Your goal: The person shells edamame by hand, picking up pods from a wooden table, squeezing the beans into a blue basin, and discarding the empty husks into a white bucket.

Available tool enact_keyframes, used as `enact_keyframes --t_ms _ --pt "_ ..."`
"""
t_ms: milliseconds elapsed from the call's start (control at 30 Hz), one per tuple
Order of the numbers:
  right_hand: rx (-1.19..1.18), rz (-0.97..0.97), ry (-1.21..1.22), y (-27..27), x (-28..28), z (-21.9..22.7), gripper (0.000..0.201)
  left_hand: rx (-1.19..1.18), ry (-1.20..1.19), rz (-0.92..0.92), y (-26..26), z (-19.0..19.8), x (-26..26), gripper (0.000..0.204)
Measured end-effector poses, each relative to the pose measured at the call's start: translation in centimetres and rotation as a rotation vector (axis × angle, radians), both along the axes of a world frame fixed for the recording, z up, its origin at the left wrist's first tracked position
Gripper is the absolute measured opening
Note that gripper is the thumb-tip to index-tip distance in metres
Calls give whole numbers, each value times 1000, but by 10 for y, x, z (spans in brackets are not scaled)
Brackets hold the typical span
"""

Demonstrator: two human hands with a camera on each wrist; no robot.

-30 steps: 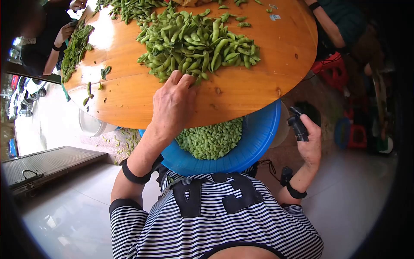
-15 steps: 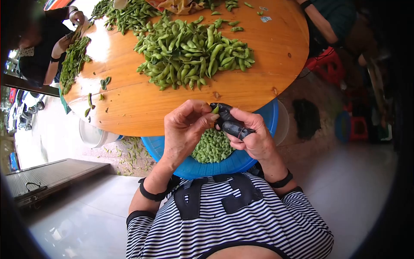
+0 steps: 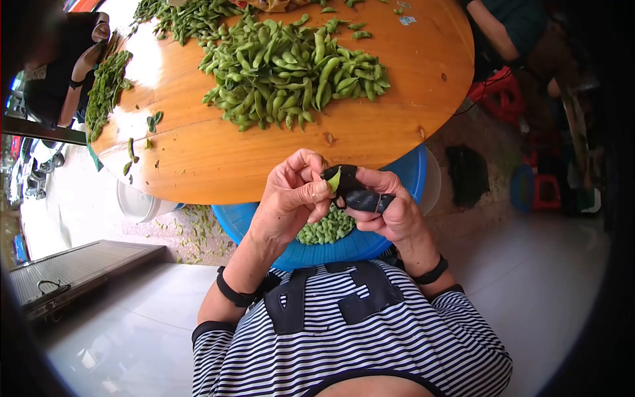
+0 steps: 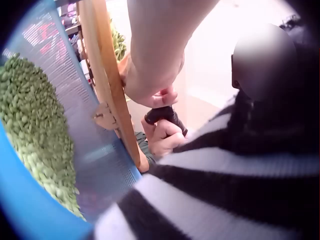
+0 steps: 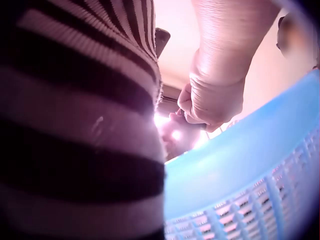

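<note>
My left hand (image 3: 294, 192) pinches a green soybean pod (image 3: 335, 180) between thumb and fingers, just above a blue basket (image 3: 397, 198) of shelled green beans (image 3: 327, 228). My right hand (image 3: 387, 205) grips a black-handled tool (image 3: 357, 195) whose tip meets the pod. In the left wrist view the left hand (image 4: 150, 85) and the right hand on the black tool (image 4: 162, 115) sit beside the table edge (image 4: 107, 90), with the basket's beans (image 4: 35, 140) at left. The right wrist view shows the right hand (image 5: 215, 95) above the basket rim (image 5: 250, 165).
A round wooden table (image 3: 218, 159) carries a big heap of green pods (image 3: 291, 69) and more pods at its far left (image 3: 106, 92). Another person's hands (image 3: 92, 53) work there. A white bucket (image 3: 135, 202) stands under the table; red stools (image 3: 503, 99) at right.
One second ago my left hand reached into the pod heap and my right hand hung out to the side. Both hands have since come together over the basket, with a pod against the tool.
</note>
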State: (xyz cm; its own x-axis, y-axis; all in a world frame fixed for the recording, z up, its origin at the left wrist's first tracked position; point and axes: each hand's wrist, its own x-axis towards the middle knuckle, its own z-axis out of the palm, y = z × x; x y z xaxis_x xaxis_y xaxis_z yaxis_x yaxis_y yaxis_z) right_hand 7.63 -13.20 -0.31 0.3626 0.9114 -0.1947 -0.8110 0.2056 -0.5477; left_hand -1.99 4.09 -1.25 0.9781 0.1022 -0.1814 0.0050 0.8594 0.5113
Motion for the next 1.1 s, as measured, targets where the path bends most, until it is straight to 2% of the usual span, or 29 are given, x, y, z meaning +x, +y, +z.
enact_keyframes --t_ms 33,67,100,133,167,200,233,267,300,367,433,500,533,600,633,700,733,800,833,900,967,1000,1033,1067,1100 --pt "1 -1 1 -2 0 -1 34 -87 -5 -27 -1 2 1 25" --pt "-72 2 -139 -4 1 -1 34 -85 -6 -29 -4 3 1 25" --pt "-146 4 -280 -4 1 0 35 80 29 20 -8 4 2 25" --pt "-145 3 -280 -4 -2 5 35 245 65 70 -11 4 2 26" --pt "-280 -46 -501 -1 -8 15 35 246 65 70 -14 4 0 26" --pt "-415 -95 -721 1 -12 21 35 474 54 100 -16 5 -2 26" --pt "-414 -94 -721 0 -13 18 35 701 43 132 -18 5 -4 26" --pt "-419 -152 -952 0 -14 14 36 994 69 125 -17 6 -7 25" --pt "-421 -212 -1182 0 -15 12 36 994 72 125 -19 5 -8 25" --pt "-447 -252 -1166 1 -18 14 33 1247 -7 180 -20 4 -10 27" --pt "-453 -294 -1286 0 -18 9 35 1229 -47 174 -19 4 -9 30" --pt "-492 -339 -1366 2 -24 9 37 911 21 99 -20 6 -7 30" --pt "-534 -384 -1446 3 -28 9 39 912 22 99 -23 3 -7 30" --pt "-540 -417 -1518 7 -35 9 42 547 48 178 -31 -10 -6 32" --pt "-545 -452 -1593 8 -36 9 44 549 50 180 -31 -13 -6 32" --pt "-540 -449 -1584 6 -33 11 44 536 12 176 -31 -13 -4 33" --pt "-531 -430 -1557 3 -29 11 43 539 11 179 -29 -8 -3 33" --pt "-501 -410 -1471 -8 -16 13 38 626 111 44 -26 9 -2 30" --pt "-576 -325 -1382 -23 -5 20 32 630 112 46 -20 17 -3 30" --pt "-568 -335 -1457 -50 21 32 23 1153 -25 -253 -2 30 -6 28" --pt "-605 -64 -1526 -99 50 40 19 1170 -18 -268 11 37 -2 24" --pt "-632 -55 -1556 -114 54 40 20 1473 12 -90 16 38 4 23" --pt "-834 7 -1545 -119 53 56 23 1767 43 105 22 38 12 23" --pt "-905 -73 -1625 -124 51 56 24 1767 42 107 31 36 22 23" --pt "-975 -157 -1702 -128 51 57 24 2032 -4 200 42 32 33 22"
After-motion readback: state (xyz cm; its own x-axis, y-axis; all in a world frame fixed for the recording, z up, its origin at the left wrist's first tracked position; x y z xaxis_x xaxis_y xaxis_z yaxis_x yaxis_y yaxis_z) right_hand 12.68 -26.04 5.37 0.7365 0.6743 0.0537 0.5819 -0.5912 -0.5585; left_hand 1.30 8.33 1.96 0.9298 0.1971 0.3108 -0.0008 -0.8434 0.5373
